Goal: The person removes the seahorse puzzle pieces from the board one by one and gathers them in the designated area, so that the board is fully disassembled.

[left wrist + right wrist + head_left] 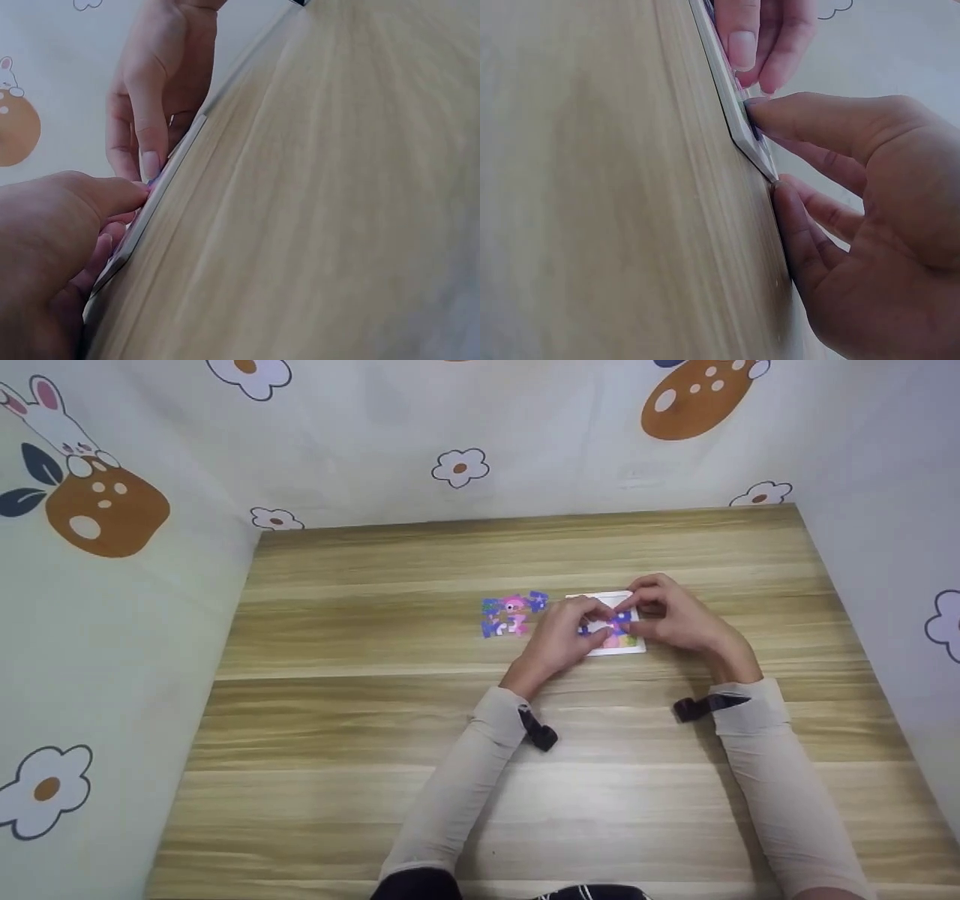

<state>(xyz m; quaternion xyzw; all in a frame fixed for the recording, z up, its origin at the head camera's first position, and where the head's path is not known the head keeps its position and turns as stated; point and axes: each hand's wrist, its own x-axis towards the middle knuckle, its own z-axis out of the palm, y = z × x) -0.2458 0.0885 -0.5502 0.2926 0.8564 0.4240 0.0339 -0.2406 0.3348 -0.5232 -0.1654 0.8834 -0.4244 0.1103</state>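
A small white-framed jigsaw puzzle tray (643,641) lies on the table, with colourful pieces (619,642) along its front and right parts. My left hand (559,634) bends over the tray's left half, thumb and fingers down at the surface; whether a piece sits between them is hidden. From the right, my right hand (686,619) reaches over the tray's edge. In the right wrist view its thumb (810,120) touches the pieces by the tray corner, while other fingers (787,206) rest just beyond that corner. Both hands' fingertips stand close together.
Several loose jigsaw pieces (511,604), blue and pink, lie on the wooden table (360,720) left of the tray. Patterned cloth walls (360,457) border the table at the back and both sides. Black straps (697,708) circle both sleeved wrists.
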